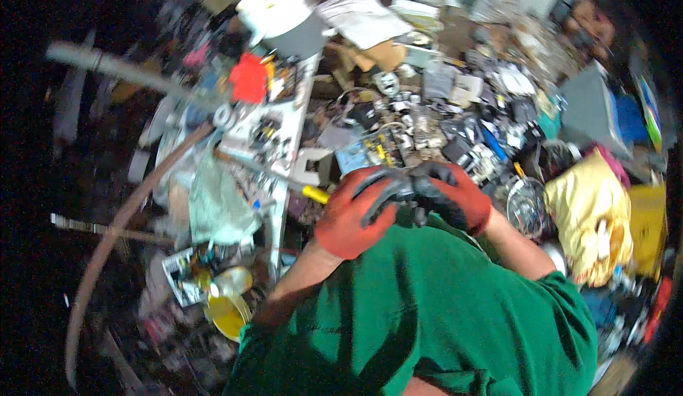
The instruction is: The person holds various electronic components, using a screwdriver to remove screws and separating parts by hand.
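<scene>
Both hands wear red work gloves with black-coated fingers and meet close in front of my green shirt. My left hand (pixel 363 207) and my right hand (pixel 455 197) are closed around a small dark object (pixel 418 215) between them. Its dark colour blends with the fingertips, so its kind cannot be made out. Just left of my left hand, the yellow end of a long-handled tool (pixel 314 195) points toward the glove. Beyond the hands lies a heap of mixed small scrap parts (pixel 427 126).
A white-and-grey bucket (pixel 284 15) stands at the far left, near a red item (pixel 249 78). A white board edge (pixel 295 133) runs down the left side. To the right are a yellow bag (pixel 590 204) and a grey box (pixel 590 104). A curved brown hose (pixel 114 232) arcs at left.
</scene>
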### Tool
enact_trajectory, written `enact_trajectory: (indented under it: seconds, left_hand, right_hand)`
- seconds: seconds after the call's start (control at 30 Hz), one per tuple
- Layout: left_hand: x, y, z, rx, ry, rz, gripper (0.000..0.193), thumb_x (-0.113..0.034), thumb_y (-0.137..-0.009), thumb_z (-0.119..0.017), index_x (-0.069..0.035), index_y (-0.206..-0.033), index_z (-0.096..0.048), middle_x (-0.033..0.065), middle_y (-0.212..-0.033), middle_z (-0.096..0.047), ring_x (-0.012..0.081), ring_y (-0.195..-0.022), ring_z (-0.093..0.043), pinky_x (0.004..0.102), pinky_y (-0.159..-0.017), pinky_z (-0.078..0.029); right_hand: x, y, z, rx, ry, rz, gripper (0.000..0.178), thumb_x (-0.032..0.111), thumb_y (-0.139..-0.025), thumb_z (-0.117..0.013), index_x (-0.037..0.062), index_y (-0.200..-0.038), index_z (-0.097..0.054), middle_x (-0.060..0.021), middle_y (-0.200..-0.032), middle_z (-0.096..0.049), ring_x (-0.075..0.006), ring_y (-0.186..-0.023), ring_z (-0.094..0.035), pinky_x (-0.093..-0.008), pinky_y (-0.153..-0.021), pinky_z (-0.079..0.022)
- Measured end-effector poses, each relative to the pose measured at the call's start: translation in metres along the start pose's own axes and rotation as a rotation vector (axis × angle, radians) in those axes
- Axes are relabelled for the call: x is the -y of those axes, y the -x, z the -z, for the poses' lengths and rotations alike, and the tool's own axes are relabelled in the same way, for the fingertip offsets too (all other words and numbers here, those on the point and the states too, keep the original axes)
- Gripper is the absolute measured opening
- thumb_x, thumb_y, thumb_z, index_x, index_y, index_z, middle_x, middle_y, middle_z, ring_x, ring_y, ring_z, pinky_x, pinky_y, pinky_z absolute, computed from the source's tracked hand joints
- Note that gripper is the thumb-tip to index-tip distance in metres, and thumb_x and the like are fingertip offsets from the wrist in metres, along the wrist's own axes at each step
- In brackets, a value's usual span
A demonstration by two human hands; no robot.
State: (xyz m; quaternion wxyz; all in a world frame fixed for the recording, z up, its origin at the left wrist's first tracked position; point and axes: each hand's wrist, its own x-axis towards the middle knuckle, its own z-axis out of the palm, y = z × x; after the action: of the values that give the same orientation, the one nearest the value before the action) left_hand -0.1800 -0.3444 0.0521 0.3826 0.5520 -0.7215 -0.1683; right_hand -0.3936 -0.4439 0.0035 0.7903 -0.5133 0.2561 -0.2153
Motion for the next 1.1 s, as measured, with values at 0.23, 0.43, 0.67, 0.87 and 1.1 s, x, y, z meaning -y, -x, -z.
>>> enact_trajectory:
  seconds: [0.23,0.43,0.67,0.87,1.1]
  left_hand:
    - [0.003,0.019,0.008,0.039,0.359,0.453,0.047,-0.017,-0.083,-0.070,-0.004,-0.125,-0.054,0.0151,-0.116,-0.062,0.0229,-0.106,-0.062,0.0350,-0.088,-0.051]
    - [0.003,0.046,0.021,0.024,0.133,0.377,0.048,-0.027,-0.084,-0.067,-0.006,-0.126,-0.055,0.0175,-0.117,-0.061,0.0359,-0.105,-0.060,0.0428,-0.092,-0.048]
    - [0.027,0.090,0.034,-0.104,-0.309,0.039,0.047,-0.027,-0.076,-0.074,-0.013,-0.119,-0.062,0.0124,-0.118,-0.059,0.0309,-0.104,-0.059,0.0419,-0.091,-0.049]
    - [0.029,0.120,0.043,-0.288,-0.176,0.226,0.045,-0.017,-0.078,-0.069,-0.009,-0.121,-0.060,0.0142,-0.119,-0.059,0.0324,-0.107,-0.058,0.0437,-0.097,-0.044]
    - [0.140,0.168,0.070,-0.384,-0.206,0.818,0.045,-0.017,-0.086,-0.059,0.000,-0.126,-0.051,0.0257,-0.123,-0.056,0.0415,-0.113,-0.054,0.0418,-0.097,-0.044]
  right_hand:
    - [-0.014,-0.008,-0.028,-0.061,0.153,0.235,0.048,0.029,-0.085,-0.070,-0.0018,-0.119,-0.055,-0.0102,-0.118,-0.059,-0.0178,-0.107,-0.056,-0.0326,-0.095,-0.044]
    - [-0.014,-0.025,-0.038,0.151,-0.188,-0.174,0.038,0.027,-0.090,-0.065,-0.0003,-0.115,-0.057,-0.0089,-0.101,-0.066,-0.0181,-0.088,-0.063,-0.0333,-0.077,-0.052]
    - [-0.021,-0.053,-0.062,0.282,-0.262,-0.415,0.035,0.019,-0.091,-0.064,0.0020,-0.120,-0.055,-0.0077,-0.111,-0.064,-0.0177,-0.096,-0.061,-0.0332,-0.086,-0.050]
    - [-0.030,-0.062,-0.098,0.336,0.205,0.027,0.037,0.010,-0.086,-0.063,-0.0007,-0.119,-0.052,-0.0078,-0.110,-0.061,-0.0164,-0.104,-0.057,-0.0320,-0.093,-0.044]
    - [-0.042,-0.081,-0.108,0.227,-0.098,-0.330,0.028,0.016,-0.093,-0.059,0.0014,-0.117,-0.056,-0.0110,-0.103,-0.066,-0.0197,-0.088,-0.066,-0.0321,-0.074,-0.054]
